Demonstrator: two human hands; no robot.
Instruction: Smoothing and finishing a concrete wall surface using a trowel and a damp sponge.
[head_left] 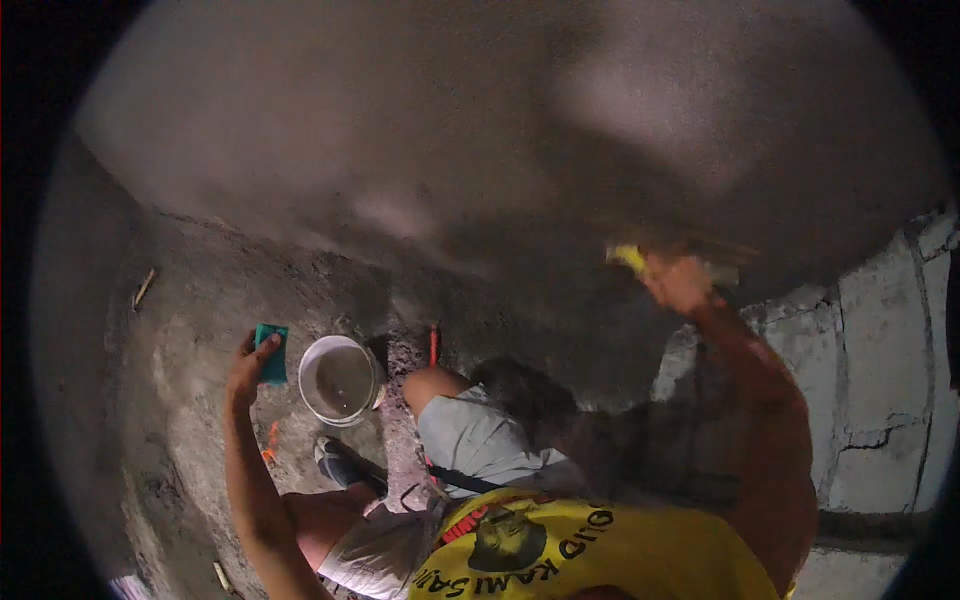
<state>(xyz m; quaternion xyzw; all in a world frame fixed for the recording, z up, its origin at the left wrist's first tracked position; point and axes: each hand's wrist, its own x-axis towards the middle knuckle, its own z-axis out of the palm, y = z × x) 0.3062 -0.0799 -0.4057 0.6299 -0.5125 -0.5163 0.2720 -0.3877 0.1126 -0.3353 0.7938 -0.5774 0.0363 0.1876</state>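
Observation:
My left hand point(250, 366) is closed around a flat, teal rectangular sponge point(272, 352), thumb across its face, held out to the left of a white bucket point(341, 380). Grey, watery-looking contents fill part of that bucket. On the right, my right hand point(682, 284) grips a plastering float point(626, 257) with a yellow part showing at its left end. The float lies against the grey plastered wall point(480, 120); motion blur and my fingers hide its exact shape.
Bare blocks with mortar joints point(880, 370) show at the right. An orange scrap point(270, 441) lies on the rough floor point(190, 370), and a thin stick point(145, 288) is farther left. A red upright piece point(434, 345) stands near my knee. My shoe point(343, 465) is below the bucket.

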